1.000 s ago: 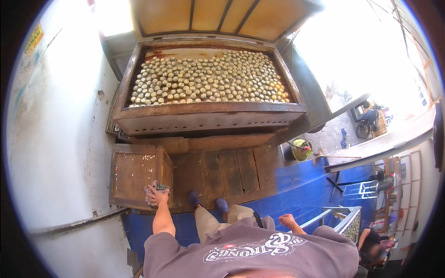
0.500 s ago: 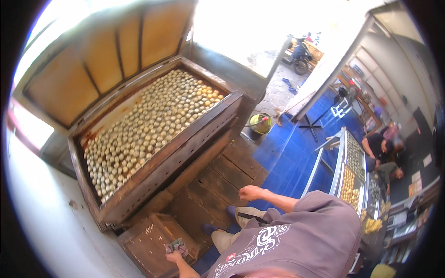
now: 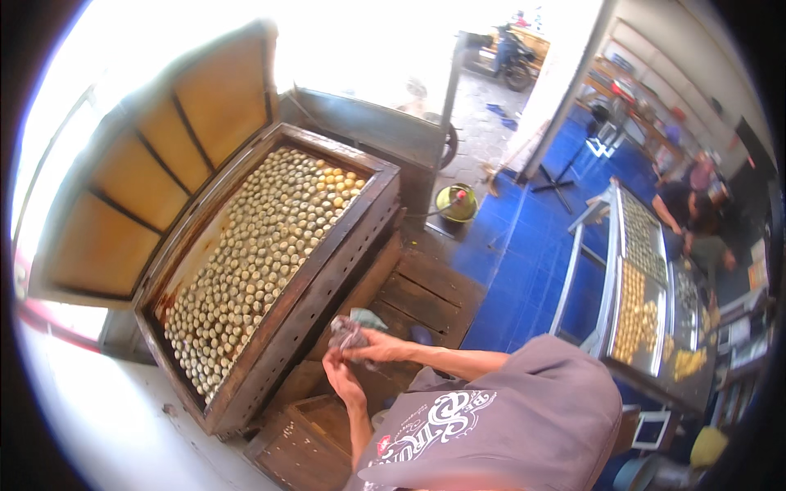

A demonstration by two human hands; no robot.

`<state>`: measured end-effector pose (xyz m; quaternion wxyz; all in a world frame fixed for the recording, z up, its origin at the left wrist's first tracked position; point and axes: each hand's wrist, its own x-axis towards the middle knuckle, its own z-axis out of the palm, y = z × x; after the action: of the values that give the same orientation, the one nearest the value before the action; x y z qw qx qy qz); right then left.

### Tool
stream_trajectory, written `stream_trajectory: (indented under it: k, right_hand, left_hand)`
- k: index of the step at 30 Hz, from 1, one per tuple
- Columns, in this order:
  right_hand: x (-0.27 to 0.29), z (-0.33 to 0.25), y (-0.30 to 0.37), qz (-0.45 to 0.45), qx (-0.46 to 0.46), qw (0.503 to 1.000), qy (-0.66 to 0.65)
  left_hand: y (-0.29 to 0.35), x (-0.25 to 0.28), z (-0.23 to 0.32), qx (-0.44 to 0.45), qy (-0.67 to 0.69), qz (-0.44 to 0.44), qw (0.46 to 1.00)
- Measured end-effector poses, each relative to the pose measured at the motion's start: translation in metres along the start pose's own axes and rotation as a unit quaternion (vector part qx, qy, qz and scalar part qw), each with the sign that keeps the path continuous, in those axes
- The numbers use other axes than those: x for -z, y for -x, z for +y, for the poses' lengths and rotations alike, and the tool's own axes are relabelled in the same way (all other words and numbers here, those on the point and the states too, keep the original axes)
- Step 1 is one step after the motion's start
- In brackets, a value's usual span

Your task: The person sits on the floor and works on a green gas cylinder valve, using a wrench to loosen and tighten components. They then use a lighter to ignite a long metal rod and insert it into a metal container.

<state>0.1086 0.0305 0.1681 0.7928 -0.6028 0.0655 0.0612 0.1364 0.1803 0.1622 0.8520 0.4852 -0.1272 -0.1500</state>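
In front of me both hands meet on a crumpled greyish cloth (image 3: 349, 334) with a pale green part. My left hand (image 3: 339, 370) is closed on its lower side, its fingers partly hidden. My right hand (image 3: 383, 345) grips it from the right. Just beyond them stands a large wooden-framed oven box (image 3: 327, 258), its yellowish panelled lid (image 3: 176, 155) raised. Inside, many small round dough balls (image 3: 254, 229) lie in rows, mostly pale, with more golden ones at the far right corner.
A low wooden box (image 3: 307, 442) stands below my hands. A green gas cylinder (image 3: 457, 202) with a hose is right of the oven. Further right, a metal-framed table (image 3: 583, 270) bears trays of round pieces (image 3: 639, 311). Two people (image 3: 679, 209) work behind it. A motorbike (image 3: 512, 61) stands outside.
My left hand has brought the cloth up from the low wooden box toward the oven's front. My right hand has moved left and taken hold of it too. The view has shifted.
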Motion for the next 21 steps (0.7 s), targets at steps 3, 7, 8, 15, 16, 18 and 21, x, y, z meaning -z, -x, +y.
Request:
stream_trajectory:
  k: [3,7,8,15,16,18,21]
  right_hand:
    - [0.070,-0.026,-0.001,0.065,0.094,0.967,0.226]
    - [0.135,-0.050,0.014,0.117,0.155,0.974,0.115]
    - [0.151,-0.056,0.013,0.099,0.128,0.987,-0.003]
    - [0.253,-0.096,0.005,0.072,0.017,0.955,-0.287]
    - [0.261,-0.103,-0.002,0.064,0.052,0.946,-0.312]
    - [0.273,-0.119,-0.013,0.067,0.065,0.900,-0.426]
    - [0.281,-0.142,-0.030,0.083,0.073,0.843,-0.527]
  left_hand:
    - [-0.050,-0.065,-0.025,0.101,-0.027,0.021,0.994]
    - [-0.103,-0.155,-0.071,0.236,0.005,-0.008,0.972]
    - [-0.115,-0.170,-0.079,0.261,0.042,0.002,0.964]
    - [-0.175,-0.224,-0.110,0.255,0.176,0.074,0.948]
    - [-0.182,-0.225,-0.110,0.232,0.153,0.081,0.957]
    - [-0.204,-0.208,-0.097,0.263,0.252,0.050,0.930]
    - [-0.247,-0.179,-0.062,0.301,0.354,0.034,0.885]
